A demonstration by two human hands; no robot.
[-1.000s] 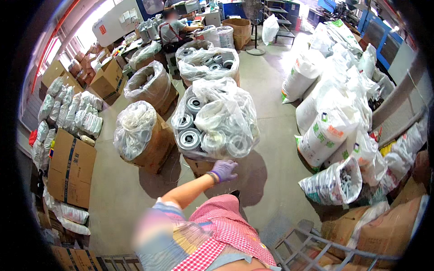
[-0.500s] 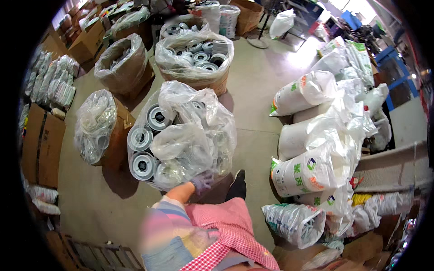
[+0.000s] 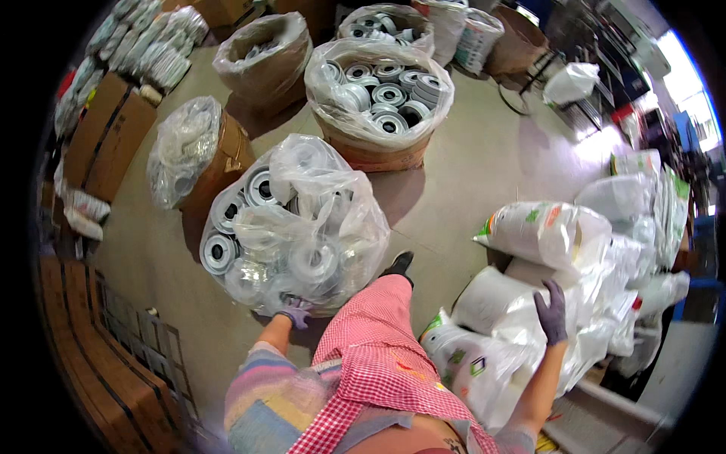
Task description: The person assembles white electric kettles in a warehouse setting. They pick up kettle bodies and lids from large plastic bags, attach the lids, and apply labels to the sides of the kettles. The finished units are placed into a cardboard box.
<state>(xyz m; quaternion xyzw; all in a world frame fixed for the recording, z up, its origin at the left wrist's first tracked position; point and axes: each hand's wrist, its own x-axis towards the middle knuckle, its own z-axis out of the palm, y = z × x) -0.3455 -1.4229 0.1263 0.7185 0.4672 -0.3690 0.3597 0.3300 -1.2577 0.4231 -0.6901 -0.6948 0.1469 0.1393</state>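
Observation:
A large clear plastic bag [image 3: 355,219] full of grey, round, spool-like parts [image 3: 220,253] stands just ahead of me, its film folded loosely over the top. At its near edge, my left hand [image 3: 293,317] in a purple glove is closed on the film, the fingertips partly lost against it. My right hand [image 3: 552,312], also gloved in purple, is raised out to the right with its fingers apart and holds nothing. Beneath and beside it lie stuffed white sacks [image 3: 548,231] and loose white plastic.
Behind the bag stands a lined carton [image 3: 374,155] heaped with similar grey parts. Another bag-topped carton [image 3: 234,147] is at the left. Brown cardboard boxes [image 3: 98,344] and a metal rack [image 3: 144,333] line the near left. My foot [image 3: 398,265] is beside the bag on grey floor.
My view has swung right, so the scene sits tilted. My right hand has come into view, raised over the white sacks. My left hand stays at the bag's near edge.

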